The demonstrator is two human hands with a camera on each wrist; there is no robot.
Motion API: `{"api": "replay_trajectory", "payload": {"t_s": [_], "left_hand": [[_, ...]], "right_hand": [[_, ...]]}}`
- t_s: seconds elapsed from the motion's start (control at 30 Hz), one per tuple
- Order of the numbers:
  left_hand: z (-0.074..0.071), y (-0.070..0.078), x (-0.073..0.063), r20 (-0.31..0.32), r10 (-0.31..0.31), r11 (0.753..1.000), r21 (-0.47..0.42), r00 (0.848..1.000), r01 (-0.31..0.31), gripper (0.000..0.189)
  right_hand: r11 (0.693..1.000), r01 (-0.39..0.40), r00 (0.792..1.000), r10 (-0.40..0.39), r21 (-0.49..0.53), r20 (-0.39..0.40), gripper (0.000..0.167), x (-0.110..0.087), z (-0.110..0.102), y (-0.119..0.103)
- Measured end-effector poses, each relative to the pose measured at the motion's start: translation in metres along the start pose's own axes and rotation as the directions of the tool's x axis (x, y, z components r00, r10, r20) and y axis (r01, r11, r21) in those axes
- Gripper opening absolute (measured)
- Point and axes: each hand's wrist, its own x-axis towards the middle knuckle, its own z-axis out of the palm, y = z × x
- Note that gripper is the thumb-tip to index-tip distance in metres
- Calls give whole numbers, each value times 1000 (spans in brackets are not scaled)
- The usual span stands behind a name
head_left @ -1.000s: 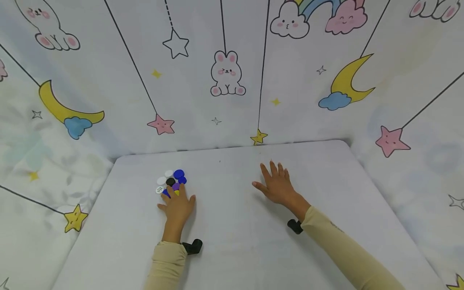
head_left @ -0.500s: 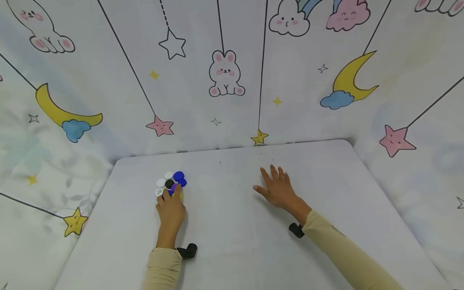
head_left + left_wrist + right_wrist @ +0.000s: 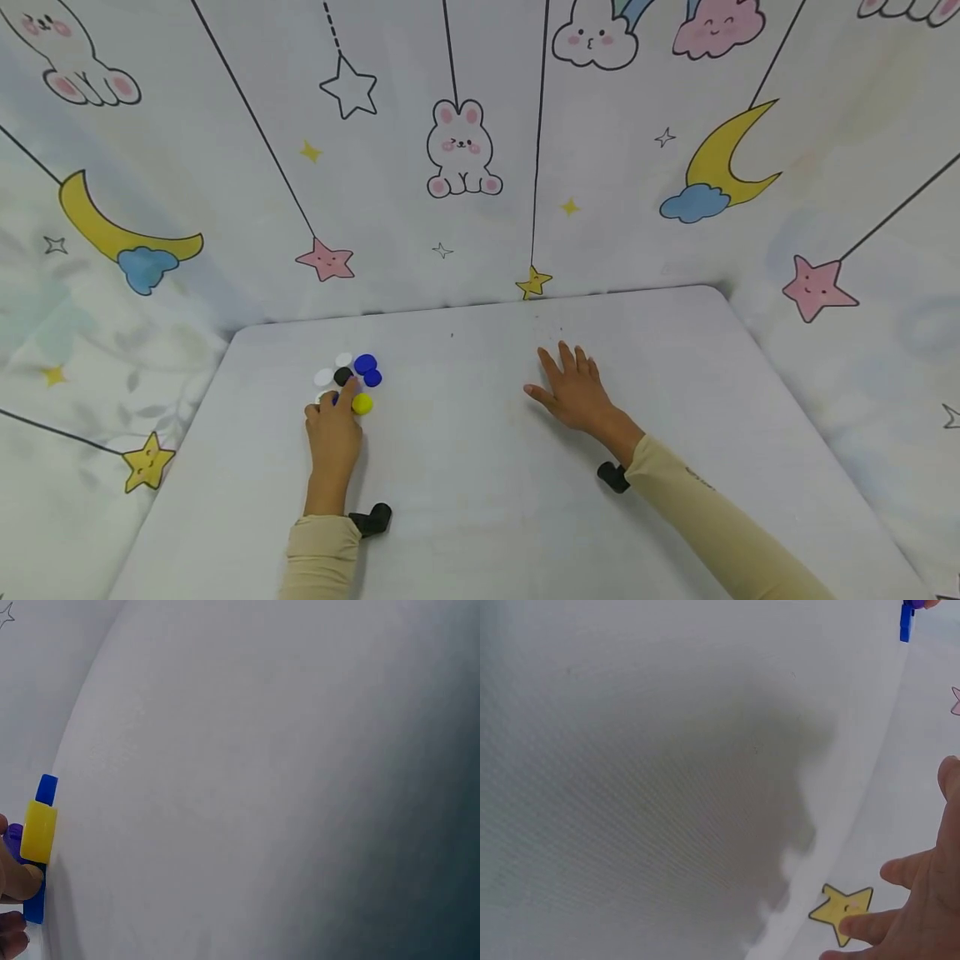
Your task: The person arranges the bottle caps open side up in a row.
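Observation:
My left hand (image 3: 334,429) reaches down into a cluster of round plastic bottle caps at the table's left. Its thumb and index finger pinch a purple bottle cap (image 3: 13,840), tipped up beside the others in the left wrist view and hidden by the fingers in the head view. Close to the hand lie a yellow cap (image 3: 362,404), a black cap (image 3: 342,377), two blue caps, the larger one (image 3: 365,364) farther back, and white caps (image 3: 343,360). Another blue cap shows partly under the fingers. My right hand (image 3: 576,396) stays apart, fingers spread, holding nothing.
The caps lie on a white-covered table (image 3: 465,467). Behind it rises a pale cloth backdrop (image 3: 405,200) printed with rabbits, moons and stars. Black wrist mounts (image 3: 372,520) stick out beside both forearms.
My left hand has drawn its fingers together and moved left. The purple cap has left its spot beside the yellow cap, which is now uncovered. The right hand stays nearly still.

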Motion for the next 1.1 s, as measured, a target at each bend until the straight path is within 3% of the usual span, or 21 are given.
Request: {"api": "replay_trajectory", "payload": {"t_s": [0.3,0.6,0.83,1.1], "left_hand": [[4,-1,1,-11,2,1000,-5,1000,-2,53],[7,-1,-2,-106,30,999,-30,994,-33,48],[-2,2,-4,-130,34,998,-55,991,-41,37],[-19,8,9,-33,26,994,-108,999,-30,36]], "right_hand": [[1000,2,1000,-2,-1,6,74,-3,2,1],[1000,20,993,-20,-6,-114,71,-1,3,5],[1000,21,993,-20,7,-116,70,-1,3,7],[1000,-19,991,21,19,-131,70,-3,4,11]]}}
